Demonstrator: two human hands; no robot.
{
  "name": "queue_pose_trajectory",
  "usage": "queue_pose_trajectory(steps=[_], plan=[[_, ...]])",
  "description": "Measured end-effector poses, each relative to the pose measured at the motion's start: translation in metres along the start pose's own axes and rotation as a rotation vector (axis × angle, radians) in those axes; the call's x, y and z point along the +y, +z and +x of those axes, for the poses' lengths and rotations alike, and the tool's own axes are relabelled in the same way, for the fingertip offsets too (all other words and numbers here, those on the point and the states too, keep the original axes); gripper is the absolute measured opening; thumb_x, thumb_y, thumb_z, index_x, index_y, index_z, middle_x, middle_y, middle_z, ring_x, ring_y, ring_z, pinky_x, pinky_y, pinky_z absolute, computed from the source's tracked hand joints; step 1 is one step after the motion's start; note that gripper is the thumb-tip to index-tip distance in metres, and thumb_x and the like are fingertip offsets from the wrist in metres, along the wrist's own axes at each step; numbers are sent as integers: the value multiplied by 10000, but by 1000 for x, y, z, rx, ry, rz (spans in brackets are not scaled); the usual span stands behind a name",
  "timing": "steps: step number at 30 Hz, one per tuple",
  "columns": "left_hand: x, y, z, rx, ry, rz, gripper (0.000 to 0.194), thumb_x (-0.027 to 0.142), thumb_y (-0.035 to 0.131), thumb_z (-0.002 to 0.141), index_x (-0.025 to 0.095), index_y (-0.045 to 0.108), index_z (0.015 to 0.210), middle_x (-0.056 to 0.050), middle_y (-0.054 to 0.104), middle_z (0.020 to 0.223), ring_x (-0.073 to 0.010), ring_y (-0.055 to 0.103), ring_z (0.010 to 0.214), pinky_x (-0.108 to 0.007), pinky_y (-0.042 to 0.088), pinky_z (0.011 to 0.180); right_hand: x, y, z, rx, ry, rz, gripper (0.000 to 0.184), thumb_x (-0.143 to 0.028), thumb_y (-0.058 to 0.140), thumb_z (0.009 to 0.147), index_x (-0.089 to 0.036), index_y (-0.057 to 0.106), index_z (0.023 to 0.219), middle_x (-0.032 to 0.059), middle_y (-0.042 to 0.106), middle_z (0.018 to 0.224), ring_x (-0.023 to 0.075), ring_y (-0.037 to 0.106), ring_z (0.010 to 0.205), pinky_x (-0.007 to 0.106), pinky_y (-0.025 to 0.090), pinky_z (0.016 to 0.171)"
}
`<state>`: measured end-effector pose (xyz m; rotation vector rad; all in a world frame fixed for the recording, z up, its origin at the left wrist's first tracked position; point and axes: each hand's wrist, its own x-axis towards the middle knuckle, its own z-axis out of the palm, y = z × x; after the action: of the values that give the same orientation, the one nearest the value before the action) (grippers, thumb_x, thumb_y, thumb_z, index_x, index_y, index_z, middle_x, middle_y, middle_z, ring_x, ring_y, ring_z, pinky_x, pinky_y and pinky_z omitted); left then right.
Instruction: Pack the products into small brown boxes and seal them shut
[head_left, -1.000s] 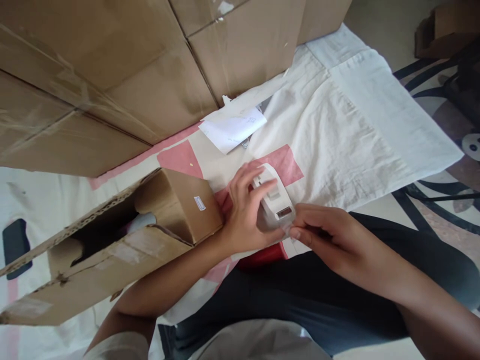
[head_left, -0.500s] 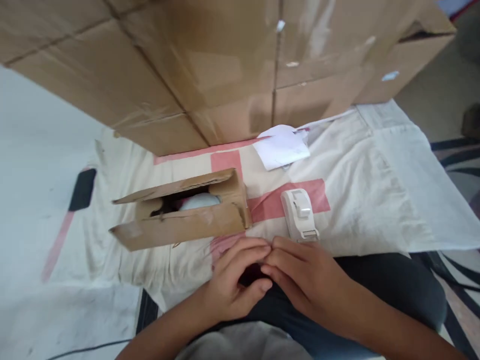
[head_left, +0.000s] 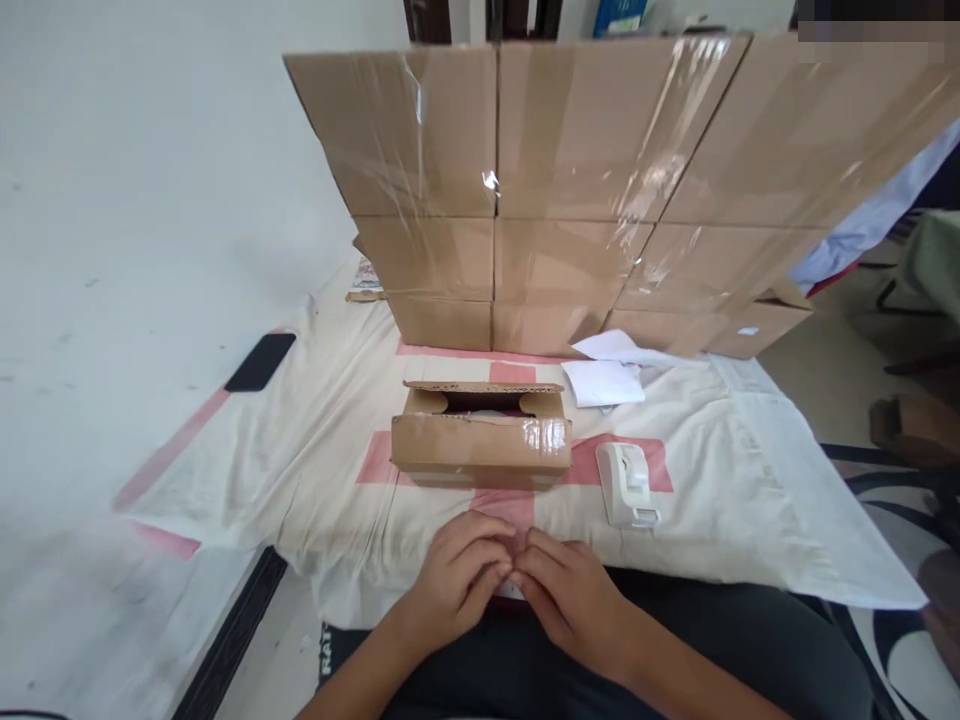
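Note:
My left hand [head_left: 459, 572] and my right hand [head_left: 566, 592] meet fingertip to fingertip at the near edge of a white and pink cloth [head_left: 735, 480], fingers curled inward. Something small and pale sits between the fingertips; I cannot make it out. A white plastic device [head_left: 628, 484] lies on the cloth just beyond my right hand, touched by neither hand. A small open cardboard box [head_left: 480, 436] lies on its side right in front of my hands, with something pale inside.
A wall of taped cardboard cartons [head_left: 570, 190] stands behind the small box. White paper sheets [head_left: 604, 380] lie at its foot. A black phone [head_left: 260, 361] rests on the cloth at left. Chair legs and a dark patterned floor [head_left: 892, 480] are at right.
My hands let go of the white device, which now lies on the cloth, and drew back together toward my lap. My view has tilted upward, showing the whole carton stack.

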<state>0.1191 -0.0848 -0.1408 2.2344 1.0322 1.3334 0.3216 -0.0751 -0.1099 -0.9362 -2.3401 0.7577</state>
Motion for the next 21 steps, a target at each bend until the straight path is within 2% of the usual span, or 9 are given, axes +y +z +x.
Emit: queue_pose_trajectory(steps=[2, 4, 6, 8, 11, 13, 14, 17, 21], plan=[[1, -6, 1, 97, 87, 124, 116, 129, 529, 959, 201, 617, 979, -65, 712, 945, -176, 674, 835, -315, 570, 737, 0, -2, 8, -37, 175, 131, 311, -286, 409, 1087, -179, 657, 933, -5, 638, 706, 130, 590, 614, 236, 432, 566], [4, -14, 0, 269, 98, 191, 141, 115, 513, 939, 212, 608, 976, -49, 675, 880, -178, 654, 779, -315, 568, 670, -1, -15, 15, 25, 304, 129, 257, -305, 471, 1056, -176, 658, 936, -65, 496, 543, 118, 487, 490, 229, 373, 487], [5, -27, -3, 425, 30, 219, 148, 119, 496, 938, 227, 595, 957, -45, 634, 878, -182, 640, 772, -320, 573, 648, -7, -38, 23, 211, 290, 4, 220, -308, 509, 1033, -180, 649, 921, -88, 420, 498, 113, 414, 436, 234, 335, 451], [3, -47, -4, 459, -20, 247, 154, 108, 501, 929, 230, 593, 947, -55, 612, 932, -188, 639, 822, -327, 579, 683, -15, -62, 36, 391, 156, -159, 178, -291, 526, 1021, -184, 644, 940, -56, 521, 562, 121, 466, 477, 245, 396, 493], [-1, -79, 3, 312, 14, 283, 155, 93, 514, 923, 224, 591, 952, -78, 608, 1057, -203, 635, 966, -348, 571, 821, -22, -81, 68, 406, -19, -468, 242, -324, 546, 1010, -157, 665, 1138, 119, 752, 1024, 255, 690, 931, 401, 552, 832], [-4, -96, 16, 208, -4, 299, 139, 110, 512, 942, 228, 583, 949, -88, 609, 1132, -221, 616, 1059, -378, 545, 916, -17, -77, 90, 278, -21, -654, 469, -391, 537, 1017, -115, 589, 1391, 194, 625, 1438, 384, 536, 1358, 587, 428, 1106], [-5, -103, 24, 155, -31, 303, 128, 126, 511, 954, 231, 584, 946, -91, 609, 1169, -229, 604, 1100, -390, 532, 947, -11, -70, 99, 205, 5, -707, 542, -404, 508, 1030, -102, 528, 1480, 187, 536, 1548, 400, 438, 1460, 627, 347, 1175], [-10, -116, 50, 2, -149, 301, 75, 213, 534, 982, 234, 586, 933, -91, 607, 1260, -252, 562, 1204, -424, 499, 1014, 7, -47, 113, 55, 98, -740, 574, -373, 398, 1071, -107, 430, 1579, 132, 442, 1630, 356, 371, 1527, 615, 266, 1247], [-23, -122, 81, -182, -359, 260, 111, 334, 607, 955, 233, 563, 944, -93, 556, 1391, -285, 497, 1321, -495, 453, 1091, 17, -35, 110, 32, 111, -732, 572, -371, 368, 1079, -110, 432, 1584, 112, 426, 1640, 343, 380, 1525, 603, 278, 1253]])
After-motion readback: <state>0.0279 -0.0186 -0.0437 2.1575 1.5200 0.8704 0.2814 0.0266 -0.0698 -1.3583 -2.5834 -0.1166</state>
